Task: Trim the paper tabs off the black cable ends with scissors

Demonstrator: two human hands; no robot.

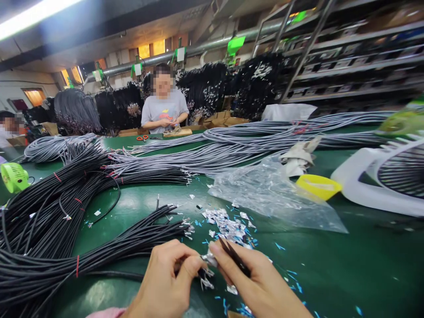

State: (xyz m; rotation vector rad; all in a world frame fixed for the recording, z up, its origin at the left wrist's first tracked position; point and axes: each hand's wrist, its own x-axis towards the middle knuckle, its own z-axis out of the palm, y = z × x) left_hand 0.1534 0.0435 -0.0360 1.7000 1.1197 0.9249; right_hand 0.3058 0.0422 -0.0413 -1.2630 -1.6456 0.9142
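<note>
Green table [331, 274]; left hand [165, 282] pinches cable end [206, 279] — right hand [258, 282] pinches foil [209, 259], seemingly tweezers [235, 257].

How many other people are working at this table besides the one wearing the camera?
2: one person in a grey shirt across the green table, another at the far left edge, mostly cut off. Others may be hidden.

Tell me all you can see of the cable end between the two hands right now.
The cable end is a thin black cable with silvery foil shielding peeled and frayed at its tip. The left hand pinches it between thumb and fingertips; the right hand meets it from the other side and also holds dark tweezers slanting along its forefinger. It hangs just above the green table, near the foil scraps.
</note>
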